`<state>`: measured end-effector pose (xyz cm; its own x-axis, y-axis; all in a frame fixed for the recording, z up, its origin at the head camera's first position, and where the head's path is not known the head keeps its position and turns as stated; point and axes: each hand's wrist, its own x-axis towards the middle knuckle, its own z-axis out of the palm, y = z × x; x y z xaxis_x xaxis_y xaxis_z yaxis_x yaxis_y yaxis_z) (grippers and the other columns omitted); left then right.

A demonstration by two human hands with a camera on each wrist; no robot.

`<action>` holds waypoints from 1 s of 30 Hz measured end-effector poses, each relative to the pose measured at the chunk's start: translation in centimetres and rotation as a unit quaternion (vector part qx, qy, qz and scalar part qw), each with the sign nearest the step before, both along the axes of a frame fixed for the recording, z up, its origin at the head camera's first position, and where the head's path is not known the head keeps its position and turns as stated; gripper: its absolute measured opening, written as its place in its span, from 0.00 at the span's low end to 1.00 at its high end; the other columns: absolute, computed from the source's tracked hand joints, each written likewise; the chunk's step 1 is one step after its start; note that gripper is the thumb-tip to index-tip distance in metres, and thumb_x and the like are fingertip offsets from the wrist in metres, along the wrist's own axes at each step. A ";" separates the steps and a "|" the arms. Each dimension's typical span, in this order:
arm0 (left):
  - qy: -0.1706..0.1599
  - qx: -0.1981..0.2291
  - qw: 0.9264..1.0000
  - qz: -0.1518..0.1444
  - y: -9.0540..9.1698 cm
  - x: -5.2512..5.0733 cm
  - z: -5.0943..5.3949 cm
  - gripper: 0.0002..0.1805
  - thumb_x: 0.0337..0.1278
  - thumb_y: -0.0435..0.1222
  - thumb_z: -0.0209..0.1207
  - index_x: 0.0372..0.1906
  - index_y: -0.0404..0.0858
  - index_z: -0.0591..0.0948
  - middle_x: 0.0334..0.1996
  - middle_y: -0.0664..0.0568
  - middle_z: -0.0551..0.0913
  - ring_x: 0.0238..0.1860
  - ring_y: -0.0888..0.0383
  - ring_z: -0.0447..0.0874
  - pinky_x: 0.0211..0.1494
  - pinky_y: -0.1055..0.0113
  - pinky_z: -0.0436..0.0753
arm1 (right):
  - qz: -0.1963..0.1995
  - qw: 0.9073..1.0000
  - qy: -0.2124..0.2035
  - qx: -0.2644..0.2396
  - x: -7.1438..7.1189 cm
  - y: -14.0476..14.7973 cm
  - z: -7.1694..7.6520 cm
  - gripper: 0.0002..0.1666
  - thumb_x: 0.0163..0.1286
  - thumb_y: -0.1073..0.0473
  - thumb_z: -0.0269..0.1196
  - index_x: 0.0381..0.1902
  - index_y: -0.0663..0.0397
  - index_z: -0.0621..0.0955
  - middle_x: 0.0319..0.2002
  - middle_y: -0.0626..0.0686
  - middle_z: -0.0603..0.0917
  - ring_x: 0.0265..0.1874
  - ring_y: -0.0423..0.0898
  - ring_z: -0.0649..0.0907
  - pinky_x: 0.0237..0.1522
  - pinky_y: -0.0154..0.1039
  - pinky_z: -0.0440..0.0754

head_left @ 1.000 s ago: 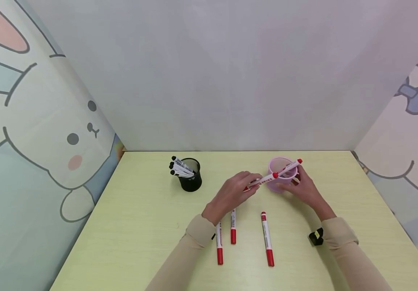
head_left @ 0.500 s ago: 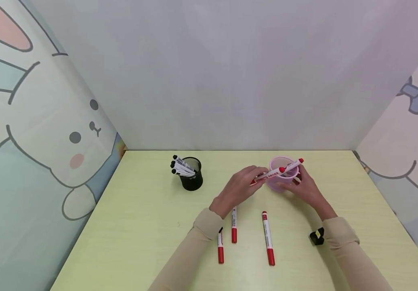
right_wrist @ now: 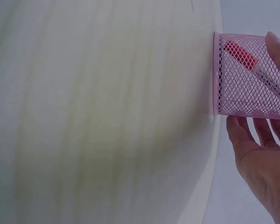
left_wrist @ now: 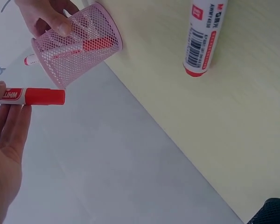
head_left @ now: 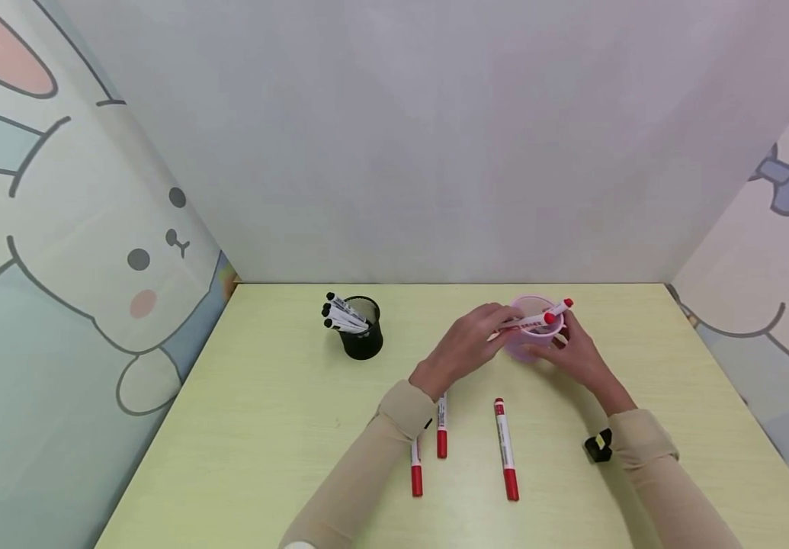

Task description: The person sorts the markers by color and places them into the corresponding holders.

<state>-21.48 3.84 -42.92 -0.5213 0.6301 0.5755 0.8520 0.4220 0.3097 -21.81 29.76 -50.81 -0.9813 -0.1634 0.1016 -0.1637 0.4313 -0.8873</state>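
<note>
My left hand [head_left: 471, 340] pinches a red-capped marker [left_wrist: 39, 96] between thumb and fingers, over the near left rim of a pink mesh pen cup [left_wrist: 79, 28]. In the head view the marker's far end reaches across the cup's mouth. My right hand [head_left: 575, 354] grips the cup from its right side, thumb and fingers on the mesh, as the right wrist view shows. Inside the cup another red marker [right_wrist: 241, 55] leans, seen through the mesh. Both wrists wear beige sleeves.
Three red-capped markers lie on the table: a right one [head_left: 506, 450], a middle one [head_left: 442, 435] and a left one [head_left: 417, 473], the latter two partly under the left arm. A black mesh cup [head_left: 362, 347] with several black-capped markers stands at left. A small black object [head_left: 598, 446] sits by the right sleeve.
My left hand has moved right and slightly away from me, carrying its marker from beside the pink cup to over the cup's mouth. The right hand keeps its hold on the cup.
</note>
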 end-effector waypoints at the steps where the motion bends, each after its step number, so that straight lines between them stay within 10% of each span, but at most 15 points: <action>1: 0.002 -0.001 1.000 -0.002 0.2 -0.1 0.0 0.18 0.65 0.33 0.68 0.58 0.38 0.81 0.51 0.48 0.85 0.50 0.58 0.84 0.59 0.79 0.78 | 0.000 1.000 -0.001 -0.002 0.0 0.0 0.0 0.54 0.66 0.58 0.74 0.78 0.61 0.54 0.72 0.64 0.65 0.71 0.63 0.66 0.68 0.61 0.66; 30: -0.055 0.010 0.998 -0.023 4.3 -1.3 1.1 0.17 0.70 0.29 0.62 0.61 0.37 0.79 0.55 0.48 0.83 0.56 0.57 0.82 0.64 0.80 0.72 | 0.013 1.000 0.013 0.022 0.1 0.2 -0.1 0.51 0.69 0.60 0.71 0.79 0.60 0.54 0.73 0.66 0.64 0.70 0.66 0.67 0.65 0.60 0.69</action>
